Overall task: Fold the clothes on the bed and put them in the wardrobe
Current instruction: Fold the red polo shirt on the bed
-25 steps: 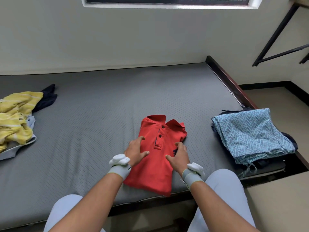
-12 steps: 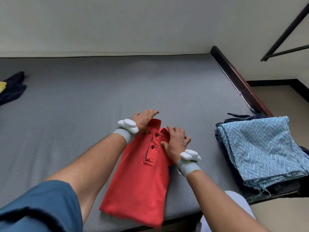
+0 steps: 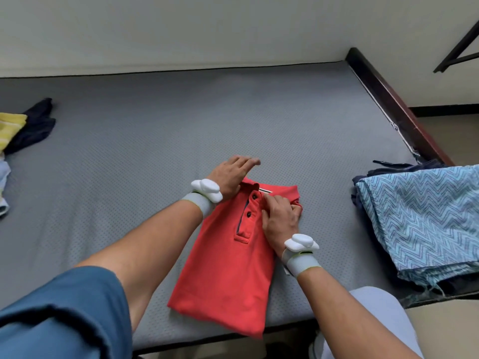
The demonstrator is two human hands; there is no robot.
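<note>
Red polo shirt (image 3: 228, 255) unmoved, right hand (image 3: 281, 221) now gripping collar

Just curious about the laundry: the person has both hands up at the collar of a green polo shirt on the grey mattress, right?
Nearly. The head view shows the polo shirt is red, not green. The left hand and right hand are indeed at its collar, on the grey mattress.

Polo shirt (image 3: 228, 268) gripped at its collar on the mattress (image 3: 155, 141)

Folded stack (image 3: 425, 224) lies right of the grip; loose clothes (image 3: 23, 128) far left.
</note>
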